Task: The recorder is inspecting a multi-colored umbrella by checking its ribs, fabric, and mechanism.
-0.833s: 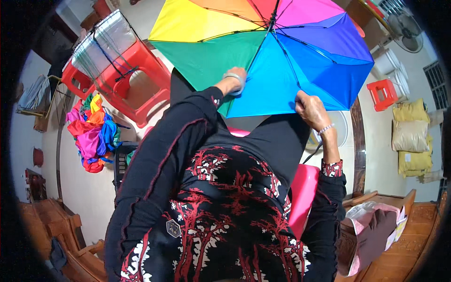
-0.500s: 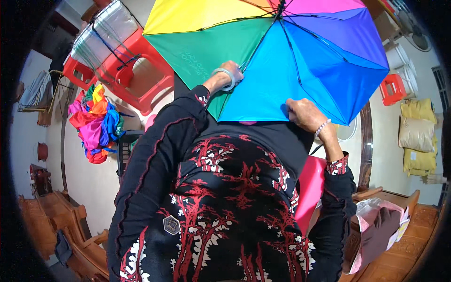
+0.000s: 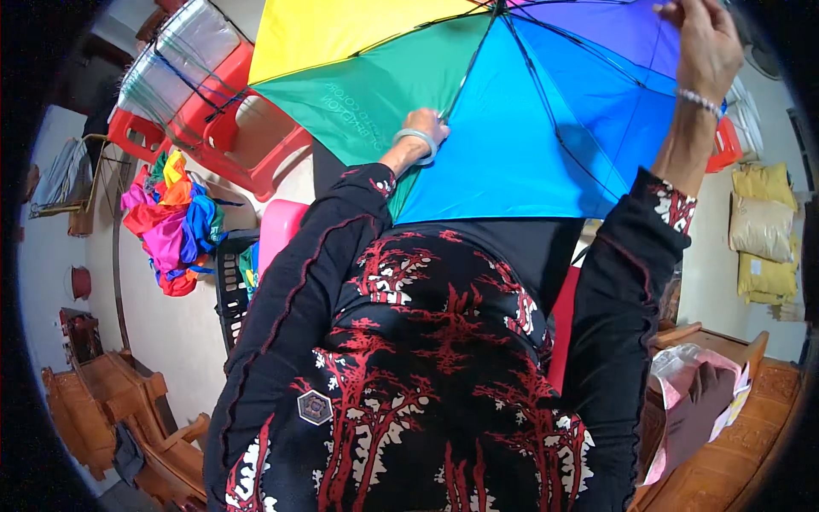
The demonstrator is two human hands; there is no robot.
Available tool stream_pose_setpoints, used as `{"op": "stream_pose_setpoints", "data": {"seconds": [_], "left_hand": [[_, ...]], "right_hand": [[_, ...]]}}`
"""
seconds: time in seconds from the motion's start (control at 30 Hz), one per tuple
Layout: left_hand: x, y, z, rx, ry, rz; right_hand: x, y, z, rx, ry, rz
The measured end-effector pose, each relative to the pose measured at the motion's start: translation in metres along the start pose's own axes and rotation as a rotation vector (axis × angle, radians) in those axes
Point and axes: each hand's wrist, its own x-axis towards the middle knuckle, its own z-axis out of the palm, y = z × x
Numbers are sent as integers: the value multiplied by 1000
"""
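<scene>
A multicoloured umbrella (image 3: 512,171) lies spread over my lap, its inner side and dark ribs showing. Its panels are yellow, green, blue and purple, with a little pink at the top edge. My left hand (image 3: 426,132), with a pale bangle on the wrist, is closed on a rib at the seam between green and blue. Up at the far right, above the purple panel, my right hand (image 3: 708,53) is raised with thumb and fingers pinched together. Whatever it pinches is too small to make out. A beaded bracelet circles that wrist.
Red plastic stools (image 3: 247,141) at the far left bear a clear bundle (image 3: 200,55). Nearer are a heap of coloured cloth (image 3: 175,222) and a black basket (image 3: 230,286). Yellow sacks (image 3: 763,226) stand right; wooden seats (image 3: 111,401) flank me.
My right hand has left the blue panel's lower edge and risen up and to the right. My left hand keeps its hold on the rib. The umbrella has shifted slightly upward and left.
</scene>
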Motion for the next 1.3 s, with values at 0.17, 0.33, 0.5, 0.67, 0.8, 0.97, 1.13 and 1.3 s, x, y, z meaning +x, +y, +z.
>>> {"op": "stream_pose_setpoints", "data": {"seconds": [0.17, 0.33, 0.5, 0.67, 0.8, 0.97, 1.13, 1.3], "left_hand": [[-10, -5, -10, 58, -21, 10], [-2, -5, -5, -44, -37, -10], [-1, -5, -13, -146, -68, -78], [15, -3, -28, -92, -79, -31], [13, -28, -78, 264, -249, 201], [23, -2, -122, 633, -291, 270], [16, -21, -161, 743, -14, 214], [37, -15, -154, 580, 397, 90]], "right_hand": [[-1, -20, -3, 46, 255, -24], [-15, 24, -48, -185, 138, 25], [-3, 48, -147, -305, 366, -16], [-12, 34, -232, -110, 907, -187], [-60, 71, -201, -797, 643, 198], [-115, 161, -223, -1074, 256, -115], [-146, 192, -226, -1164, 180, 86], [-141, 166, -183, -680, 91, 123]]}}
